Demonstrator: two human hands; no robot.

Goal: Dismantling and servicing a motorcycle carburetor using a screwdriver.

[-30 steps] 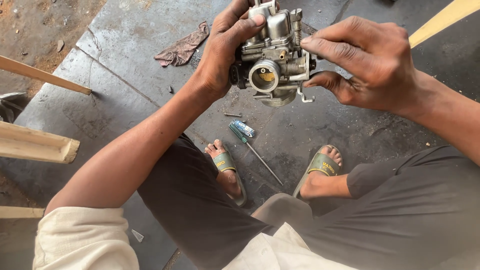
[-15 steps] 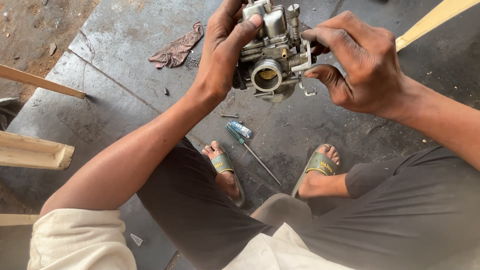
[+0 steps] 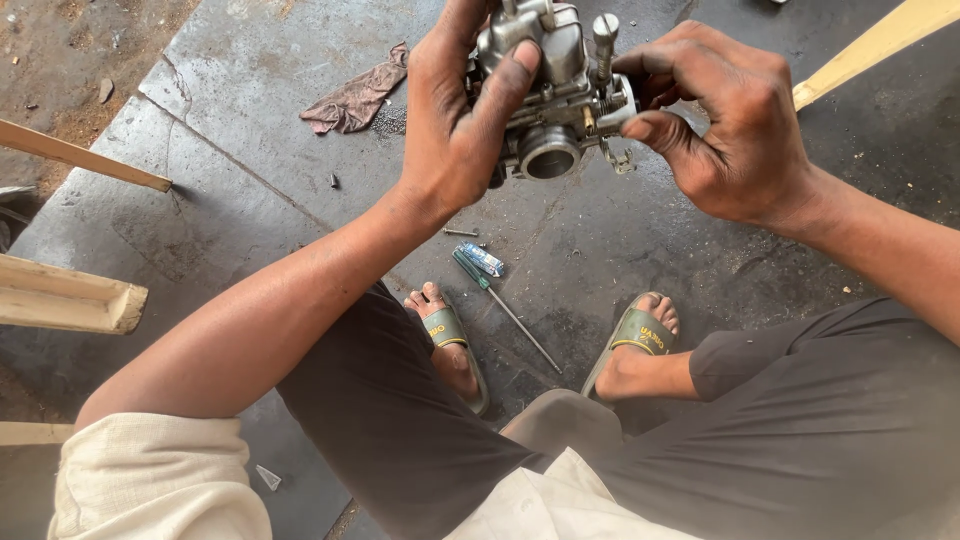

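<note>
Item: one metal carburettor (image 3: 556,95), grey cast body with a round bore facing the viewer and an upright screw post on top, held in the air at the far centre of the view, above the dark stained floor (image 3: 640,230). Left hand (image 3: 455,115) clasps its left flank, thumb laid over the front of the body, apparently to steady the piece and keep the bore turned toward the eyes. Right hand (image 3: 735,125) closes on the right flank, thumb and forefinger pinched at a small fitting on that side; whether they turn it cannot be told. Both grips firm, nothing loose. Below, on the floor between the sandalled feet: a slim screwdriver (image 3: 505,305) with a clear blue-tinted handle, lying within reach, and a short pin or screw (image 3: 460,232) just beyond it. Far left: a crumpled dirty rag (image 3: 355,98), well apart from the hands. Left edge: pale wooden battens (image 3: 65,295); another runs off at the far right (image 3: 880,40).
</note>
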